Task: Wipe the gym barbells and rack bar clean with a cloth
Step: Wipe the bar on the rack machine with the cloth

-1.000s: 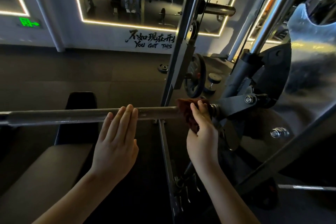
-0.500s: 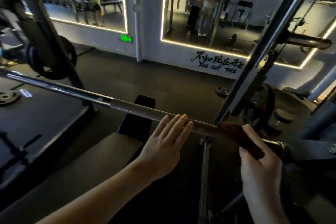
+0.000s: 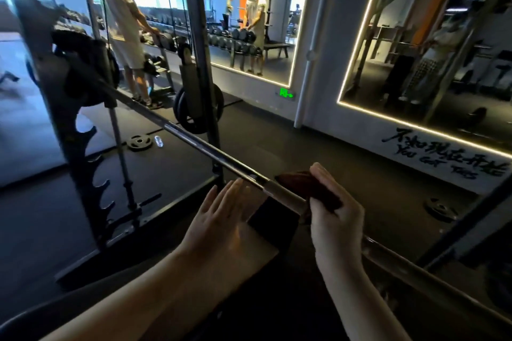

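Observation:
A long steel rack bar (image 3: 194, 144) runs diagonally from the upper left down to the lower right. A dark red cloth (image 3: 307, 188) is wrapped over the bar near its middle. My right hand (image 3: 335, 219) grips the cloth around the bar, thumb on the far side. My left hand (image 3: 221, 216) lies flat with straight fingers, fingertips touching the bar just left of the cloth.
The notched rack upright (image 3: 83, 152) stands at left, with weight plates (image 3: 196, 108) hung on a post behind the bar. A padded bench (image 3: 257, 232) lies under my hands. A plate (image 3: 140, 142) and bottle lie on the floor. A person (image 3: 124, 22) stands by the dumbbell rack.
My view has swung left. My right hand has slid the cloth leftward along the bar, away from the right end, closing on my left hand, which stays flat on the bar.

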